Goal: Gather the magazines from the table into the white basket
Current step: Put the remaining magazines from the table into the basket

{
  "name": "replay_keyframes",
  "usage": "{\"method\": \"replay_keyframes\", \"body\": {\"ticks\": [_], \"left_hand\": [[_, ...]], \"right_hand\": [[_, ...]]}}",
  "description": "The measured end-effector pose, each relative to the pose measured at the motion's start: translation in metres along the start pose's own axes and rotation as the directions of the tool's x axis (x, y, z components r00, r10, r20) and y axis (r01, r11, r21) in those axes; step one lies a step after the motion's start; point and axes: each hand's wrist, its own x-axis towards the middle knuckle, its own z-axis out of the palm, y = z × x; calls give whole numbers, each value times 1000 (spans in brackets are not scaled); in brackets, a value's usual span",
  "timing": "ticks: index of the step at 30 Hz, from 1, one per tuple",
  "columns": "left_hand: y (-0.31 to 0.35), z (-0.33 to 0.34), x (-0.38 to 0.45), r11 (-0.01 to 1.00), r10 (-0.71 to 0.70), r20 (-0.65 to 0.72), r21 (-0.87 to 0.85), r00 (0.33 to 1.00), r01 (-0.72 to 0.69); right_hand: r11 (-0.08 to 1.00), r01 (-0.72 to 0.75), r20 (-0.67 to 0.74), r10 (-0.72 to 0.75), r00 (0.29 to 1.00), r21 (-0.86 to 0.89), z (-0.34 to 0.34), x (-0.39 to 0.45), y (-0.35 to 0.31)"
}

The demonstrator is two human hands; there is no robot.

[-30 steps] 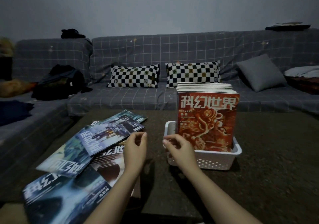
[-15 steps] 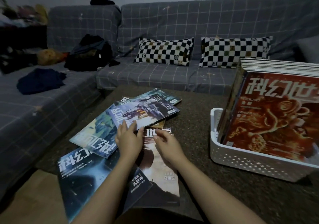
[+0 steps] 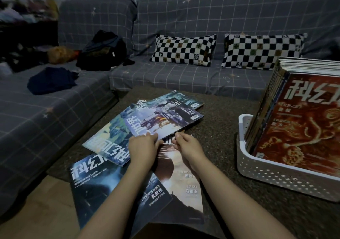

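On the dark table (image 3: pixel 220 133), five magazines lie fanned and overlapping. Left hand (image 3: pixel 142 147) pinches the near edge of the top blue-and-purple magazine (image 3: pixel 163 120); right hand (image 3: pixel 187 146), fingers curled, touches the same edge just beside it. At right, the white basket (image 3: pixel 266 172) holds upright magazines, a red cover (image 3: pixel 303 124) facing front.

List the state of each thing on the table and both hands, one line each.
white basket: upright, packed with standing magazines
red magazine: upright at basket's front
blue magazine: top of the loose pile, near edge lifted
left hand: pinching the blue magazine
right hand: fingers curled, grip unclear
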Motion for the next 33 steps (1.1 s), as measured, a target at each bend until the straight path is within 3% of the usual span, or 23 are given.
{"method": "replay_keyframes", "body": {"ticks": [6, 9, 11, 13, 15, 17, 19, 23, 26, 28, 31, 33], "left_hand": [[16, -18, -48, 999, 43, 7, -21, 999, -43], [21, -27, -71, 991, 48, -64, -123, 997, -55], [22, -34, -83, 966, -14, -33, -259, 999, 5], [23, -43, -89, 853, -76, -15, -519, 997, 57], [28, -59, -91, 652, -110, 19, -753, 994, 86], [35, -77, -90, 482, -63, 40, -873, 997, 66], [43, -95, -89, 394, -8, 7, -919, 1000, 10], [63, -136, -83, 482, 167, -125, -855, 978, -191], [79, -165, -75, 684, 315, -215, -624, 924, -378], [89, -184, -73, 759, 391, -262, -450, 882, -470], [110, -209, -74, 767, 480, -271, -332, 834, -549], [127, -223, -79, 747, 492, -187, -410, 850, -523]], "right_hand": [[984, -113, -8, 115, 993, 136, -2, -19, 6], [981, -122, -7, 124, 992, 148, -10, -39, 5], [987, -99, -17, 102, 995, 129, -18, -53, -1], [997, -51, -45, 54, 998, 66, -27, -69, -16], [999, 16, -49, -18, 999, -39, -35, -86, -37], [971, 87, -48, -100, 994, -221, -44, -104, -62], [903, 153, -36, -182, 983, -401, -54, -123, -85], [722, 286, 18, -354, 935, -630, -79, -163, -123], [458, 315, 78, -465, 882, -831, -101, -189, -152], [325, 271, 85, -487, 869, -906, -116, -204, -169], [154, 233, 124, -512, 850, -960, -138, -226, -188], [38, 238, 181, -538, 823, -971, -152, -241, -196]]}}
